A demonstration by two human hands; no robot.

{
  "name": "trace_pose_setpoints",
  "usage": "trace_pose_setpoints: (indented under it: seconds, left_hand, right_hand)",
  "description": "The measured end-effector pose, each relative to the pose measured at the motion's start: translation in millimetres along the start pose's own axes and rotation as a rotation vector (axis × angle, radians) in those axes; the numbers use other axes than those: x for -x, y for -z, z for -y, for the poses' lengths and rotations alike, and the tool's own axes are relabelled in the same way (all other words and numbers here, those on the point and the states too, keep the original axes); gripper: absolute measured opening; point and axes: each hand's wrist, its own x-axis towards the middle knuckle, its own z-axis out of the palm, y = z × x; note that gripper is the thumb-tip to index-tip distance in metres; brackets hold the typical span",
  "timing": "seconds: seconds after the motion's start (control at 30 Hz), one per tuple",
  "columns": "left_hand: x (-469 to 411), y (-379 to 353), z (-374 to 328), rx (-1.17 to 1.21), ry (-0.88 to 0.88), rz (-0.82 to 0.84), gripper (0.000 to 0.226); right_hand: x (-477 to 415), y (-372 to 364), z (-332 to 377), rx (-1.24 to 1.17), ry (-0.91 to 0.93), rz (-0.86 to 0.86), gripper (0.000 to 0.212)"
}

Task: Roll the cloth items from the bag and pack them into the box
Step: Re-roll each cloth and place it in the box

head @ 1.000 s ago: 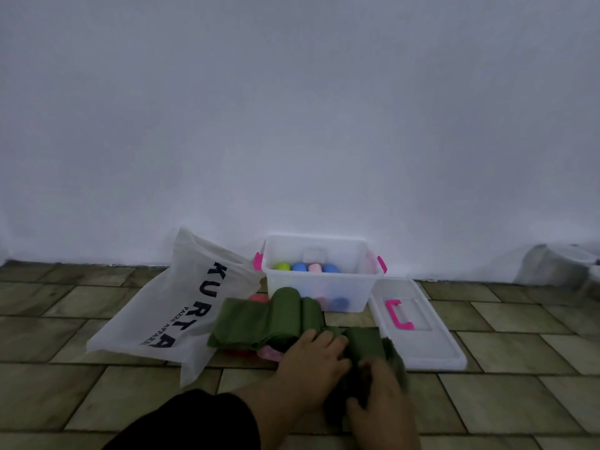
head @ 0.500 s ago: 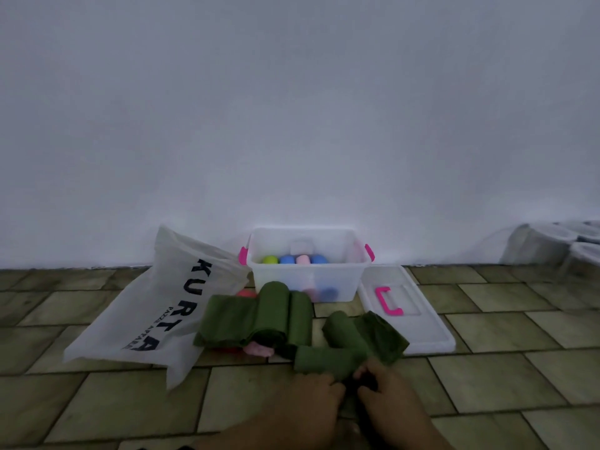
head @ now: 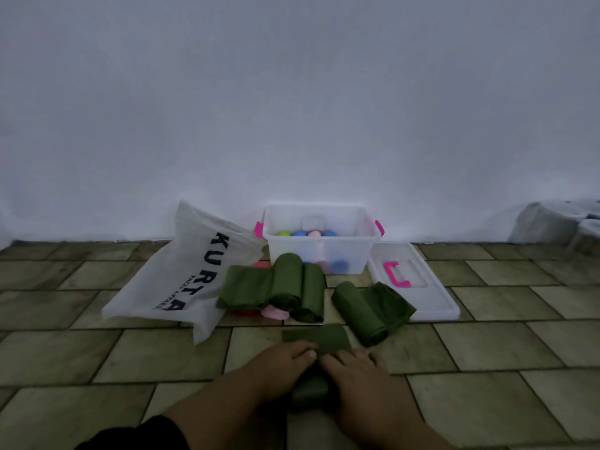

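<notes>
- A plain white wall point(head: 292, 108) fills the upper half.
- A greenish tiled floor point(head: 65, 352) spreads below it.
- A white bag point(head: 181, 280) printed KURTA lies on the floor, left of centre.
- A clear box point(head: 292, 258) with pink handles stands open against the wall, right of the bag, with coloured rolls point(head: 306, 233) inside.
- The lid point(head: 431, 297) lies flat just right of the box.
- Green rolls point(head: 285, 284) lie in front of the box beside the bag; a loose roll point(head: 360, 313) rests against the lid.
- The left hand point(head: 279, 371) and right hand point(head: 357, 378), side by side at bottom centre, both curl their fingers onto a green cloth point(head: 316, 341).
- The cloth lies on the floor well in front of the box, its near end rolled between the hands.
- A pink cloth point(head: 276, 312) peeks from under the green rolls.
</notes>
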Motion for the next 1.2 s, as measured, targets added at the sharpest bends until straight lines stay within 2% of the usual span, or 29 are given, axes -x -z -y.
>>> trace_pose_setpoints:
  seconds: [0.1, 0.23, 0.37, 0.43, 0.5, 0.57, 0.63, 0.73, 0.87, 0.97, 1.07, 1.13, 1.2]
  left_hand:
    - [-1, -1, 0, -0.054, 0.028, 0.013, 0.047]
    - [-2, -2, -1, -0.156, 0.011, 0.027, 0.047]
    - [-1, -3, -3, -0.237, -0.016, 0.039, 0.050]
    - [3, -3, -4, -0.291, -0.086, -0.044, 0.050]
    - [12, -7, -3, -0.355, -0.233, -0.190, 0.049]
    - [22, -16, 1, -0.434, -0.372, -0.200, 0.051]
    - [27, -24, 7, -0.486, -0.399, -0.162, 0.051]
    - [25, -25, 7, -0.511, -0.332, -0.190, 0.048]
    - [17, -18, 2, -0.533, -0.159, -0.151, 0.043]
    - [10, -11, -2, -0.552, -0.096, -0.125, 0.043]
    - [8, -8, -2, -0.548, -0.024, -0.194, 0.047]
    - [12, -12, -3, -0.424, 0.067, -0.376, 0.046]
    - [20, -18, -11, -0.046, 0.227, -0.506, 0.046]
  right_hand:
    - [3, 0, -1, -0.027, -0.044, 0.023, 0.053]
    - [4, 4, -5, -0.075, -0.074, 0.079, 0.034]
    - [0, 7, -6, -0.115, -0.116, 0.143, 0.032]
    - [-1, 5, -9, -0.118, -0.148, 0.149, 0.040]
    - [-1, 1, -13, -0.169, -0.172, 0.147, 0.045]
    - [0, -3, -15, -0.228, -0.182, 0.138, 0.046]
    - [2, -6, -15, -0.228, -0.182, 0.120, 0.046]
    - [7, -10, -13, -0.152, -0.166, 0.037, 0.045]
    - [22, -21, -13, -0.079, -0.103, -0.175, 0.049]
    - [25, -26, -9, -0.021, -0.107, -0.302, 0.045]
    - [18, -23, -11, 0.036, -0.147, -0.260, 0.039]
    - [10, -20, -16, 0.014, -0.184, -0.196, 0.037]
    - [2, -15, -17, -0.020, -0.226, -0.157, 0.035]
